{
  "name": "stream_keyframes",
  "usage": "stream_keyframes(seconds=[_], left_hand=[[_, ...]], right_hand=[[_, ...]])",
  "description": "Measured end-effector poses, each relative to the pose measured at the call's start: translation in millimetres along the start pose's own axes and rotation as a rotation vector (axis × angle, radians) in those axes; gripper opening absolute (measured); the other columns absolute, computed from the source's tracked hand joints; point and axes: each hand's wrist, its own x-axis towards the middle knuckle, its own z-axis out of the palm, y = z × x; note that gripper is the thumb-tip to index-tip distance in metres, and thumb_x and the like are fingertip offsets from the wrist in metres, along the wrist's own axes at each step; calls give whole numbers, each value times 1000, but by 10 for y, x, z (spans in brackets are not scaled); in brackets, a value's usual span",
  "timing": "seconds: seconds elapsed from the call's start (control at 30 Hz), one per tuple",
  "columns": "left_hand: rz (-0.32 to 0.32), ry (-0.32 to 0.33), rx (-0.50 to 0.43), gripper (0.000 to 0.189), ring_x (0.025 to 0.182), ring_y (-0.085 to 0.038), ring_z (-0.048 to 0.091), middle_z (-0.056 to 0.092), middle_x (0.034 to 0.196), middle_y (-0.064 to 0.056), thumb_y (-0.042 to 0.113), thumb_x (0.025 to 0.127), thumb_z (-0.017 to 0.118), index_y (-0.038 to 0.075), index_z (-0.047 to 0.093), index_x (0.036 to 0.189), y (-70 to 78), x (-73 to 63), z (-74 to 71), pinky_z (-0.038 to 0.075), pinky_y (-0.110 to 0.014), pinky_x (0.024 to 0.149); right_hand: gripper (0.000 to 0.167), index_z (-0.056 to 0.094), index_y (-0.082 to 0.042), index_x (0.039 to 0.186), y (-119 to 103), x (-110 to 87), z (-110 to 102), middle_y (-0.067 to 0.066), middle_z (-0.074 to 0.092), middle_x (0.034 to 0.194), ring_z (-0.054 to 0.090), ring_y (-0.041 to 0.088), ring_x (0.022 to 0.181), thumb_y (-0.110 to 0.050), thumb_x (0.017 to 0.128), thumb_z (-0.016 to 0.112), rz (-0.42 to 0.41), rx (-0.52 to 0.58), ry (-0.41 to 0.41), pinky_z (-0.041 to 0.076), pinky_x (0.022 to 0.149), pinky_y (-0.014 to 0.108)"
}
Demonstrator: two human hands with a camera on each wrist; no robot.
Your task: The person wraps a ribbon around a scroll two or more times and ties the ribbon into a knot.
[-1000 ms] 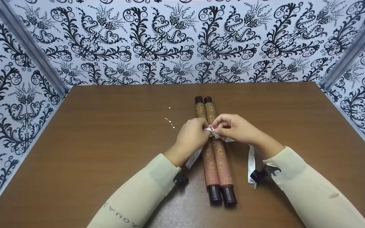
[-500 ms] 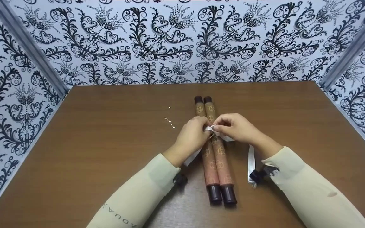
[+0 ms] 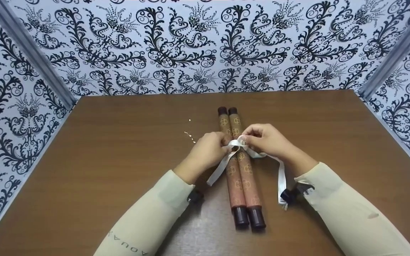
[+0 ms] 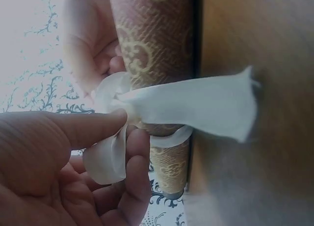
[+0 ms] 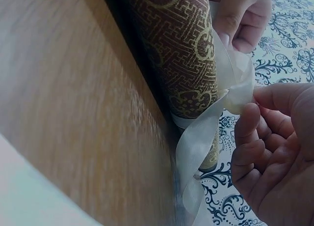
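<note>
Two patterned scrolls (image 3: 238, 185) with dark end knobs lie side by side on the brown table. Around their middle runs a white ribbon (image 4: 196, 105), knotted on top with loops standing at the knot. My left hand (image 3: 206, 147) pinches one ribbon loop between thumb and forefinger, left of the knot. From the other side, my right hand (image 3: 267, 142) pinches a second loop, as the right wrist view shows with the ribbon (image 5: 196, 137) crossing the scroll. One ribbon tail hangs to the left of the scrolls; a longer one trails right, towards the right cuff.
Small white specks (image 3: 190, 135) lie on the table (image 3: 119, 142) left of the scrolls. Panels with a black-and-white scroll pattern (image 3: 198, 46) enclose the table at the back and both sides. Dark wrist devices (image 3: 290, 195) sit under the sleeves.
My left hand has drawn slightly left and my right hand slightly up. The ribbon loops between them have spread wider, and the left tail shows more fully.
</note>
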Motion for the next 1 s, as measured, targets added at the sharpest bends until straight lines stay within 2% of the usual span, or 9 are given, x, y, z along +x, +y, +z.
stream_keyframes(seconds=[0.13, 0.33, 0.43, 0.67, 0.87, 0.93, 1.0], left_hand=[[20, 11, -9, 15, 72, -16, 56, 65, 76, 2, 19, 96, 73, 10, 73, 84, -1, 1, -54, 47, -32, 68], [12, 37, -80, 6, 85, -18, 62, 77, 93, -7, 11, 95, 72, 8, 77, 93, -18, 2, -160, 55, -38, 83], [6, 42, -107, 5, 87, -19, 63, 77, 96, -8, 11, 95, 73, 8, 77, 95, -33, 7, -209, 55, -39, 84], [-4, 52, -149, 4, 81, -17, 60, 74, 90, -7, 9, 93, 73, 7, 76, 91, -110, 27, -269, 51, -33, 76], [-51, 48, -249, 6, 67, -11, 58, 70, 79, -3, 11, 95, 74, 8, 76, 91, -207, 46, -269, 48, -24, 63], [-61, 52, -278, 7, 65, -10, 58, 71, 79, -6, 12, 96, 74, 7, 76, 91, -237, 50, -268, 48, -23, 62], [-68, 60, -307, 8, 67, -17, 64, 72, 79, -8, 12, 96, 73, 7, 76, 91, -261, 55, -268, 48, -23, 62]], right_hand=[[20, 68, 7, 106, 26, 24, -21, -1, 58, 68, 46, 6, 52, -12, 100, 67, 22, 59, 9, 36, 48, 18], [19, 67, 2, 103, 54, 45, -71, -2, 59, 68, 53, 6, 58, -16, 101, 68, 64, 97, 34, 43, 52, 18], [18, 68, 0, 103, 69, 50, -109, -3, 59, 68, 53, 6, 60, -17, 100, 69, 81, 96, 57, 45, 54, 19], [15, 69, 0, 103, 104, 72, -237, 0, 66, 77, 55, 7, 62, -15, 100, 66, 57, 5, 95, 44, 56, 20], [12, 68, -4, 101, 132, 82, -350, 2, 68, 82, 57, 9, 64, -15, 100, 66, 69, 12, 98, 46, 58, 21], [12, 68, -4, 101, 139, 83, -382, 1, 68, 82, 57, 9, 65, -15, 100, 65, 75, 16, 98, 45, 58, 21], [11, 68, -4, 100, 138, 80, -413, 2, 67, 81, 57, 10, 65, -14, 99, 64, 84, 21, 102, 46, 58, 21]])
